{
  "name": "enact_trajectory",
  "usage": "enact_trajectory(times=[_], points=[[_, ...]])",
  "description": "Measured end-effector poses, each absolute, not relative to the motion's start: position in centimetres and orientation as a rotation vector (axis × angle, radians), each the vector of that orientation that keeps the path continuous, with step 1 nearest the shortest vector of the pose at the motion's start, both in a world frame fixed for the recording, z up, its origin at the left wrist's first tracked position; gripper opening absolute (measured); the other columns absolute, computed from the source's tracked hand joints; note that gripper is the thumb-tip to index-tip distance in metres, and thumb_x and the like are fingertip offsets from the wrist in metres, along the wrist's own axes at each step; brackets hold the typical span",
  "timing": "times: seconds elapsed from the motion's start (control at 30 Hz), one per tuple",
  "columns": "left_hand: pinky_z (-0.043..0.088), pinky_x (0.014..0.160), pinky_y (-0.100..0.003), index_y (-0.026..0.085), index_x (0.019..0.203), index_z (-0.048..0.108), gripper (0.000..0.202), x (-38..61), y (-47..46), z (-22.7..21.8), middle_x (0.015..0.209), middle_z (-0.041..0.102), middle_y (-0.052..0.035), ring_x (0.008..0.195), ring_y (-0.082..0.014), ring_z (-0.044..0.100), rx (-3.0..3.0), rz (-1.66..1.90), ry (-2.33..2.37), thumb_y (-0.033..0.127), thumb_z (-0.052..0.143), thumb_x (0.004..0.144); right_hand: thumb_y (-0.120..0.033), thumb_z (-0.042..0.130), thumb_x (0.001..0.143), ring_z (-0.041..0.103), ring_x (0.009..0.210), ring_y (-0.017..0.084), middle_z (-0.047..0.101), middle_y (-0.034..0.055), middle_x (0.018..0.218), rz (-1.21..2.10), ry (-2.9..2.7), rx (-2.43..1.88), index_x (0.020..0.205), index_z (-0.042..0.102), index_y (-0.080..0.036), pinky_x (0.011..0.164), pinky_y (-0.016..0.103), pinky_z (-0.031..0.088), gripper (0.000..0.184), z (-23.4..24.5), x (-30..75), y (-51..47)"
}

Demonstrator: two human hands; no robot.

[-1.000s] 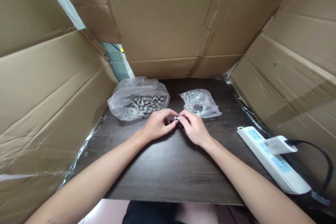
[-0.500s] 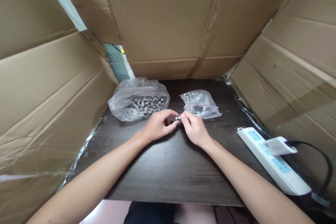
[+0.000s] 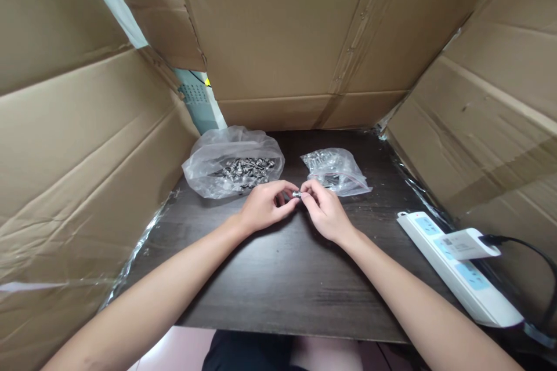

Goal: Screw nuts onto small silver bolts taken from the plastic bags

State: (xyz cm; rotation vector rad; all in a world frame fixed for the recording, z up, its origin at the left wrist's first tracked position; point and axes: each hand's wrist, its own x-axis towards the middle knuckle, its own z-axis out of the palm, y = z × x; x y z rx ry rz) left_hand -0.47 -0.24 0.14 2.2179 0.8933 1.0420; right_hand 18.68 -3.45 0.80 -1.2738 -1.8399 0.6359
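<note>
Between my two hands, just above the table, is a small shiny metal bolt [image 3: 296,194]. My left hand [image 3: 266,204] pinches its left end between thumb and fingertips. At the other end, the thumb and curled fingers of my right hand [image 3: 324,208] grip it. Finer details of the bolt are too small to make out. Behind my left hand lies an open clear plastic bag [image 3: 204,171] holding a heap of metal bolts [image 3: 250,171]. A smaller zip bag [image 3: 343,177] with metal pieces inside rests beyond my right hand.
The dark wooden table [image 3: 261,284] is walled in by cardboard panels [image 3: 278,40] on the left, back and right. Along the right side lies a white power strip [image 3: 461,278] with a white plug-in adapter [image 3: 467,243] and a black cable [image 3: 526,243].
My right fingers have shifted slightly along the bolt, and more of it shows between the hands. The whole view has moved a little.
</note>
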Motion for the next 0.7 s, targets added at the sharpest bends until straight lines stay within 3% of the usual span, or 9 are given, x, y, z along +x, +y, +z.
enact_trajectory(times=[0.2, 0.43, 0.6, 0.7], points=[[0.052, 0.062, -0.022, 0.017, 0.106, 0.072, 0.018, -0.52, -0.23, 0.10, 0.087, 0.075, -0.0025, 0.064, -0.0106, 0.064, 2.237, 1.054, 0.874, 0.026, 0.068, 0.092, -0.029, 0.049, 0.097, 0.052, 0.064, 0.016, 0.058, -0.0006, 0.074, 0.664, -1.844, -1.279, 0.089, 0.054, -0.022, 0.063, 0.029, 0.039, 0.012, 0.87, 18.61, -3.44], [0.051, 0.061, -0.021, 0.015, 0.103, 0.072, 0.016, -0.57, -0.26, 0.04, 0.082, 0.073, -0.0020, 0.063, -0.0104, 0.063, 2.263, 1.056, 0.858, 0.027, 0.069, 0.092, -0.039, 0.042, 0.102, 0.045, 0.057, 0.014, 0.045, -0.0025, 0.059, 0.625, -1.861, -1.299, 0.066, 0.040, -0.023, 0.059, 0.028, 0.033, 0.040, 0.95, 18.50, -3.31], [0.050, 0.060, -0.021, 0.015, 0.107, 0.072, 0.019, -0.59, -0.30, 0.00, 0.086, 0.074, -0.0029, 0.064, -0.0105, 0.065, 2.251, 1.057, 0.873, 0.026, 0.068, 0.092, -0.032, 0.046, 0.097, 0.048, 0.059, 0.014, 0.052, -0.0021, 0.063, 0.692, -1.879, -1.278, 0.073, 0.052, -0.021, 0.061, 0.027, 0.036, 0.028, 1.16, 18.63, -3.47], [0.051, 0.060, -0.021, 0.015, 0.107, 0.072, 0.019, -0.61, -0.33, 0.02, 0.088, 0.075, -0.0036, 0.065, -0.0106, 0.065, 2.256, 1.052, 0.868, 0.026, 0.068, 0.092, -0.033, 0.046, 0.097, 0.046, 0.057, 0.014, 0.049, -0.0024, 0.059, 0.667, -1.889, -1.296, 0.069, 0.050, -0.021, 0.059, 0.027, 0.033, 0.031, 1.04, 18.63, -3.47]])
